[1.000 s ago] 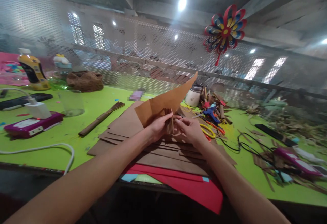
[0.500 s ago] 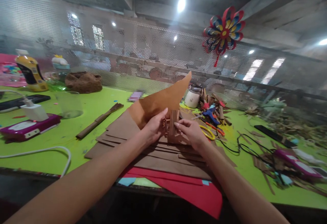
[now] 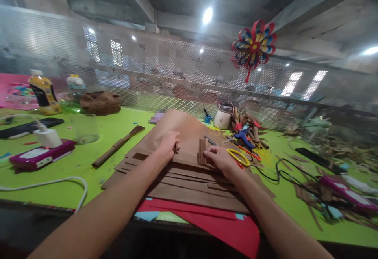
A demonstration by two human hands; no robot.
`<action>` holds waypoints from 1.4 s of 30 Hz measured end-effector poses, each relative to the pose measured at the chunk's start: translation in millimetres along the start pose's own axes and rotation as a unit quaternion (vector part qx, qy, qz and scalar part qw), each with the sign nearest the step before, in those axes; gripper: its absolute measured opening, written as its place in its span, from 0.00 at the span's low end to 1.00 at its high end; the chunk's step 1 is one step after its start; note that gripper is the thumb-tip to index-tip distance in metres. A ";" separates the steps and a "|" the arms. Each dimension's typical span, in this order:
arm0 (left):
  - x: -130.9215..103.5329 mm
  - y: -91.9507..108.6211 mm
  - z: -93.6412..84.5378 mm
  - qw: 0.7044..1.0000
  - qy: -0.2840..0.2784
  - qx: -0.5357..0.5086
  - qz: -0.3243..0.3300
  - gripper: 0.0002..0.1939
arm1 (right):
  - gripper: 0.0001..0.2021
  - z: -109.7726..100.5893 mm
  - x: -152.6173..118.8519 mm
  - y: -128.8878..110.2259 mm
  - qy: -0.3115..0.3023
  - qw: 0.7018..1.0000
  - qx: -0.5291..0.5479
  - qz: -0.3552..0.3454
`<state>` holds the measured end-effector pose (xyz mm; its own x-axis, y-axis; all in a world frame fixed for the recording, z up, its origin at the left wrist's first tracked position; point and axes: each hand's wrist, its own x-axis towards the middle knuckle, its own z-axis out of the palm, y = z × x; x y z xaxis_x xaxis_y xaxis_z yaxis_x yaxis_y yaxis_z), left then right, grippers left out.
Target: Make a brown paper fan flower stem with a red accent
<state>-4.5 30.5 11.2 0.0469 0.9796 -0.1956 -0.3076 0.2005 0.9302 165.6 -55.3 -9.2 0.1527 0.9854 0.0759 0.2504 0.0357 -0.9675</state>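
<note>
Before me lies a stack of brown paper sheets (image 3: 189,186), the upper one curving up at its far side. My right hand (image 3: 221,158) pinches a short, upright piece of layered brown paper strips (image 3: 202,151) over the stack. To its left, my left hand (image 3: 169,144) is closed above the paper, fingers curled. Something small and brown shows at its fingertips, too little to name. Beside my right hand lie scissors with yellow handles (image 3: 238,157).
A blue glue gun (image 3: 244,136), a white jar (image 3: 223,116) and paper scraps sit behind the right hand. At left are a rolled paper bundle (image 3: 118,145), a clear cup (image 3: 85,129) and a purple power strip (image 3: 43,155). Red paper (image 3: 218,227) overhangs the front edge.
My left hand has moved left, away from the strips in my right hand. The raised brown sheet has dropped back towards the stack, uncovering a small blue pot behind it.
</note>
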 end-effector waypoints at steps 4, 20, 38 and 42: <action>3.9 2.5 -2.5 0.998 0.052 0.041 -0.009 0.12 | 0.11 -1.4 2.3 0.8 -0.004 1.000 0.015 -0.007; -30.8 -15.2 13.5 0.943 -0.283 0.177 0.006 0.03 | 0.15 1.0 6.6 4.0 -0.043 0.993 0.096 -0.046; -16.8 -24.6 6.9 0.944 -0.285 0.164 0.019 0.15 | 0.12 5.5 0.5 -3.0 0.008 0.995 0.093 -0.033; -17.9 -22.9 7.2 0.944 -0.288 0.158 0.022 0.15 | 0.12 3.7 0.2 -4.8 0.023 0.996 0.075 -0.037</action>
<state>8.5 8.5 -4.4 0.5785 0.8148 -0.0379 -0.0261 0.0650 0.9975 160.8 -54.7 -5.4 0.1836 0.9705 0.1560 0.1169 0.1361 -0.9838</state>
